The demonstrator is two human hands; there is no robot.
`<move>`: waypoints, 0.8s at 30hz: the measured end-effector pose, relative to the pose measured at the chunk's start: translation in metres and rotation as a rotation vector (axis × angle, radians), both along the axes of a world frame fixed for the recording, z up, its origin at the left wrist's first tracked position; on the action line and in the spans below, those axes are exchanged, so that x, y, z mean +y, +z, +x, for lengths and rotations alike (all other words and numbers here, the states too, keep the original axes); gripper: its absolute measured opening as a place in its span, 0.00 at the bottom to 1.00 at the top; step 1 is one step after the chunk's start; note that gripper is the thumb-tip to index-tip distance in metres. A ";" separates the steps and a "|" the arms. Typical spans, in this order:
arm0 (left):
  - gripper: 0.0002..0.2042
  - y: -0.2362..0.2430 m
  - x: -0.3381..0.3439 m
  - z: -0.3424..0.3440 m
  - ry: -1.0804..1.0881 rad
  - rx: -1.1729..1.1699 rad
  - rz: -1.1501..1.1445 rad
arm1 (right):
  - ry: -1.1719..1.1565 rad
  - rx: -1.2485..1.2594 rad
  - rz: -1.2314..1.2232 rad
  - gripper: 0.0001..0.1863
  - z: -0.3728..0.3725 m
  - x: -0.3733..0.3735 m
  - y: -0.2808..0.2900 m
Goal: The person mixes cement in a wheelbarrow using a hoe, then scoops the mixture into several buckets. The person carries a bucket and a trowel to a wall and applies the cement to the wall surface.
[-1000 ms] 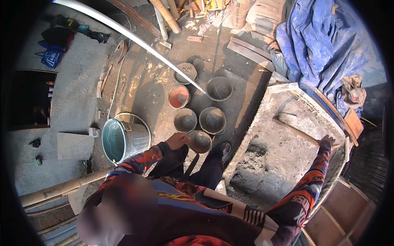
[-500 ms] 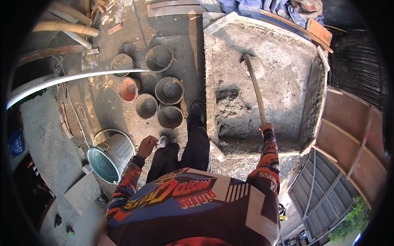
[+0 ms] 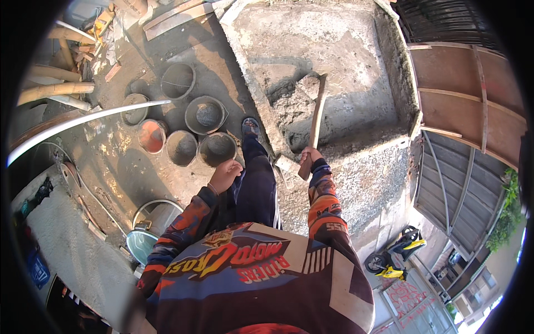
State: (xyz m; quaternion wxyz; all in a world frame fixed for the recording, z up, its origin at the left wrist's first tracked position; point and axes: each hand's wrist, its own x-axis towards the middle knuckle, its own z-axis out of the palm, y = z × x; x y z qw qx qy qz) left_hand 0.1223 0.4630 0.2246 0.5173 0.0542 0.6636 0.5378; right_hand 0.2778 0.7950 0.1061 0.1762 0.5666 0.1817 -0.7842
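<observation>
Near left in the trough (image 3: 360, 34), the hoe (image 3: 318, 114) now meets the mix (image 3: 288, 111), pulled closer than half a second ago; I read a drag stroke. Right grip (image 3: 311, 157) wraps it; left grip (image 3: 226, 173) by near bucket (image 3: 217, 149), can't tell if closed.

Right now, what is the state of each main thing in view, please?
Hoe: held by its handle, head at the grey mix.
Right hand: grip closed on the handle.
Left hand: loosely curled, nothing visibly held.
Trough: partly filled.
Orange bucket: upright.
Five grey buckets: upright, open-topped.
Large bin: open-topped, partly hidden.
Motorbike: no rider visible.
</observation>
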 end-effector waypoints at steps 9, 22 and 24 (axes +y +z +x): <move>0.36 0.016 0.057 0.111 -0.446 0.287 -0.197 | 0.341 -0.089 0.493 0.15 0.059 -0.169 0.049; 0.37 0.016 0.188 0.036 -0.589 -0.019 -0.360 | 0.673 -0.362 0.519 0.46 -0.058 0.015 -0.095; 0.27 0.014 0.173 0.045 -0.478 -0.016 -0.254 | 0.442 -0.442 0.368 0.22 -0.068 0.027 -0.136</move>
